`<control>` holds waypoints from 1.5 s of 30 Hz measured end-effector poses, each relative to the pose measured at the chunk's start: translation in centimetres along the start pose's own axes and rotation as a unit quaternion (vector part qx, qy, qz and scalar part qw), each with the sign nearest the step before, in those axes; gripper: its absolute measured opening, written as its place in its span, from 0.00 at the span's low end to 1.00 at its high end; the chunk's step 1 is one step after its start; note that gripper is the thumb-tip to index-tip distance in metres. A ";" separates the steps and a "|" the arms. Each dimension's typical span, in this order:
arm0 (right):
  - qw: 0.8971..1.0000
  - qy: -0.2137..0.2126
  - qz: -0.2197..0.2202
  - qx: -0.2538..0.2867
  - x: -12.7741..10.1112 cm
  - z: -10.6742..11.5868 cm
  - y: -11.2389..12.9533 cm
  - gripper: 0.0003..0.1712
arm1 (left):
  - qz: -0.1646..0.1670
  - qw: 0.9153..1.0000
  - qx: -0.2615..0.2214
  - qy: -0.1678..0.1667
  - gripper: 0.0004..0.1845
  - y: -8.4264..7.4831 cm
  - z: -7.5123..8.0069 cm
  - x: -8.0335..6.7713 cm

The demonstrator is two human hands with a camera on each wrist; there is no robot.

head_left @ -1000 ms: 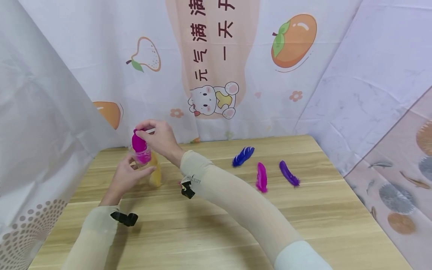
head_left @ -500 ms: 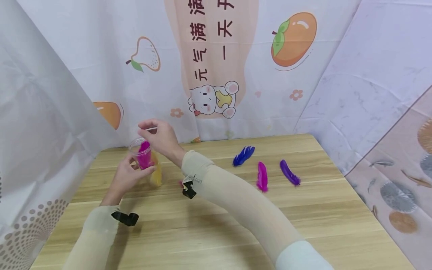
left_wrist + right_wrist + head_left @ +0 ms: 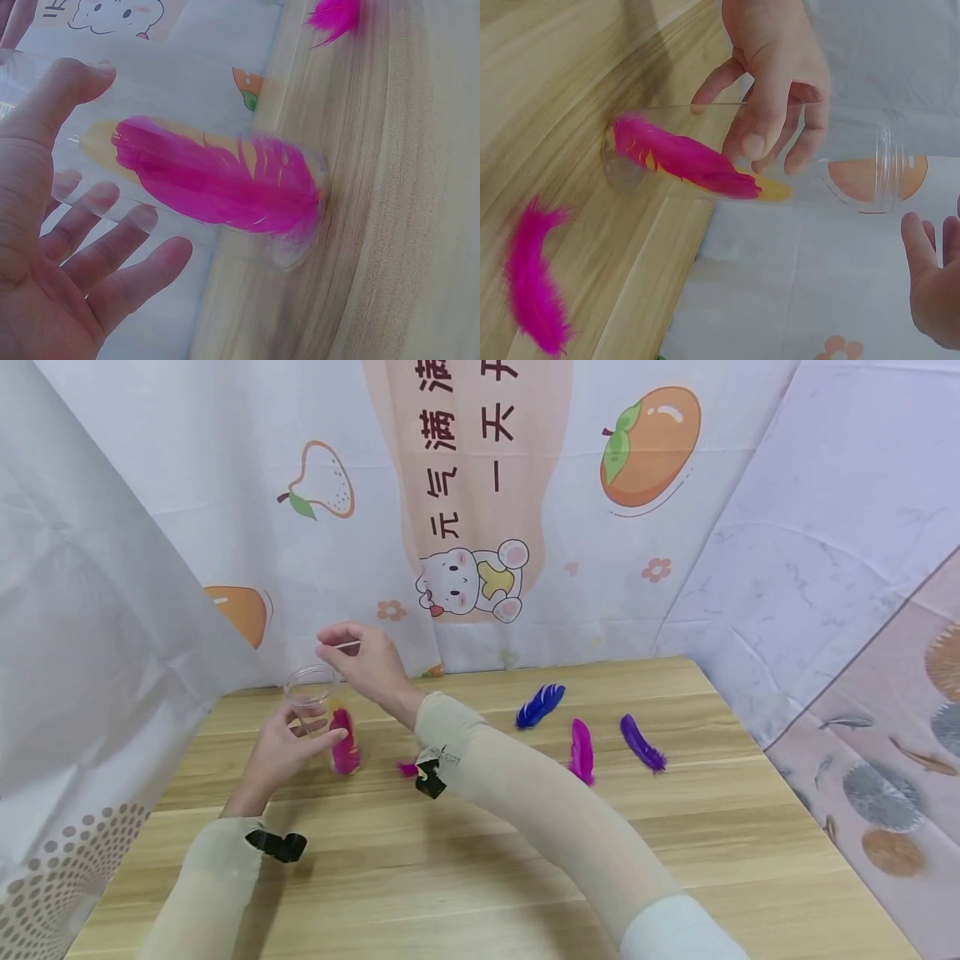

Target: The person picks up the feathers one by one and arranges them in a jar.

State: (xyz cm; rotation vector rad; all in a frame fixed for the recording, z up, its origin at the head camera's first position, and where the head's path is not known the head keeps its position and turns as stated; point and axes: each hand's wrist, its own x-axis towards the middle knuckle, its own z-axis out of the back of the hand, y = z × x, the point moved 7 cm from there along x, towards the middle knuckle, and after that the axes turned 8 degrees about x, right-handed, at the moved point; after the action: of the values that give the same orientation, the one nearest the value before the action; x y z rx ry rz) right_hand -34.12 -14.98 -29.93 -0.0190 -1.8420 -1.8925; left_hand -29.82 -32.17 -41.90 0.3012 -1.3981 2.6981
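Note:
My left hand [image 3: 281, 752] grips a clear plastic jar [image 3: 309, 689] that stands tilted on the wooden table at the far left. Inside the jar lie a magenta feather [image 3: 345, 752] and a yellow feather [image 3: 769, 189]. In the left wrist view the magenta feather [image 3: 217, 180] fills the jar's lower half, with my thumb and fingers [image 3: 45, 225] round the wall. My right hand [image 3: 367, 664] hovers just above and right of the jar's mouth. In the right wrist view its fingers [image 3: 930, 285] are relaxed and hold nothing.
A small magenta feather [image 3: 407, 768] lies by my right wrist. Farther right lie a blue feather [image 3: 538, 706], a magenta feather [image 3: 581, 752] and a purple feather [image 3: 642, 744]. Printed cloth backdrops wall in the table [image 3: 525, 860] at the back and both sides.
The magenta feather left my right hand's fingers and slid down to the jar's bottom. My right hand drew slightly right, away from the mouth. My left hand kept its grip.

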 end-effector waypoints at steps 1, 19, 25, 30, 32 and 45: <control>1.000 0.001 0.000 0.001 0.0 0.1 0.0 0.10 | 0.001 1.000 0.000 0.000 0.34 0.0 0.0 0.0; 0.992 0.103 -0.049 -0.059 -0.4 3.1 -2.9 0.22 | 0.008 1.000 0.002 0.003 0.34 0.3 -0.1 0.1; 0.973 0.160 -0.103 -0.131 -1.3 4.7 -5.7 0.29 | 0.009 1.000 0.002 0.004 0.33 0.3 -0.3 0.1; 0.946 0.199 -0.132 -0.219 -2.3 5.8 -8.0 0.32 | 0.012 1.000 0.003 0.003 0.33 0.4 -0.3 0.0; 0.936 0.207 -0.143 -0.247 -2.7 6.1 -8.8 0.33 | 0.012 1.000 0.002 0.002 0.33 0.4 -0.3 -0.1; 0.880 0.306 -0.097 -0.350 -4.6 5.4 -12.2 0.32 | 0.018 1.000 0.001 0.004 0.35 0.3 -0.1 -0.1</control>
State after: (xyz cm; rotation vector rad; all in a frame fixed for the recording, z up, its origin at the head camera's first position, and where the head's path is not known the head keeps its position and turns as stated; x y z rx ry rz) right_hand -36.17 -8.79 -42.42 0.4777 -0.7148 -2.2579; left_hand -29.75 -32.27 -42.26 0.2690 -1.4128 2.7257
